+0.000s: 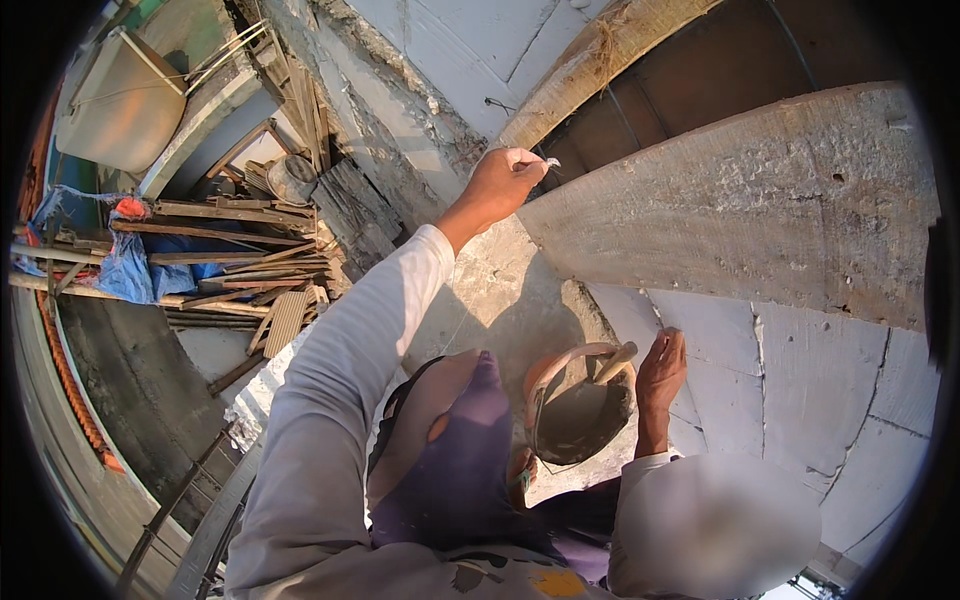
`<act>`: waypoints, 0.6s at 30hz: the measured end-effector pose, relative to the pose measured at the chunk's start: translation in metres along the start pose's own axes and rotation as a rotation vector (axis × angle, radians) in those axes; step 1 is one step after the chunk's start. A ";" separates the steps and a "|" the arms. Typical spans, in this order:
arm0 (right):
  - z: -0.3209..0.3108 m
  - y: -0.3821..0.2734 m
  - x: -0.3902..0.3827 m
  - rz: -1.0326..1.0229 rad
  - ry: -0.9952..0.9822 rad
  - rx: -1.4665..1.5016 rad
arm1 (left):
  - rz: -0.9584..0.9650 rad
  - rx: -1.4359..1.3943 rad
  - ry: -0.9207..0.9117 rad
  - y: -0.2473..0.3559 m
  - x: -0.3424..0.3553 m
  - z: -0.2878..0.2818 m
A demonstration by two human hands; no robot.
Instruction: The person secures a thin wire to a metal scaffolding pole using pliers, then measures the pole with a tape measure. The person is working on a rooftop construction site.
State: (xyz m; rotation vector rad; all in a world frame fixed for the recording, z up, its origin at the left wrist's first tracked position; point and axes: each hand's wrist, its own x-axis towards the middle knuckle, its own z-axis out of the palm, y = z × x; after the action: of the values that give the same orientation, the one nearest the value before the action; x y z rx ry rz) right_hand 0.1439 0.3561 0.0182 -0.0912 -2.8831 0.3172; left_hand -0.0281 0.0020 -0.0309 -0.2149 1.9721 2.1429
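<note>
My left hand (497,192) reaches forward, its fingers pinched on a small whitish scrap (552,163). It is beside the near end of a thick wooden beam (590,62) and the left corner of a wide, weathered plank (740,205). My right hand (661,372) is closed near the white block wall (800,390); I cannot make out anything in its curled fingers. Between my knees and that wall stands a bucket (538,425) of grey wet mortar (580,418), with a pale tool handle (615,362) sticking out.
Scrap wood (250,262) lies piled at the left with a blue plastic sheet (125,268). A pale tank (120,105) is at the upper left. A rough concrete ledge (370,90) runs beyond my left arm. Rusty brown panels (690,75) lie between beam and plank.
</note>
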 end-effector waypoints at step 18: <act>-0.086 0.024 -0.009 -0.230 -0.298 -0.273 | 0.066 -0.046 -0.126 -0.019 0.014 0.017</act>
State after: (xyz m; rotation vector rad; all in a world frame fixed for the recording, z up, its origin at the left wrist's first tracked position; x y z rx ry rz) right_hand 0.1747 0.3961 0.0925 0.2603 -3.1715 -0.1179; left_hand -0.0360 0.0215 -0.0509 -0.0212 1.8864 2.1854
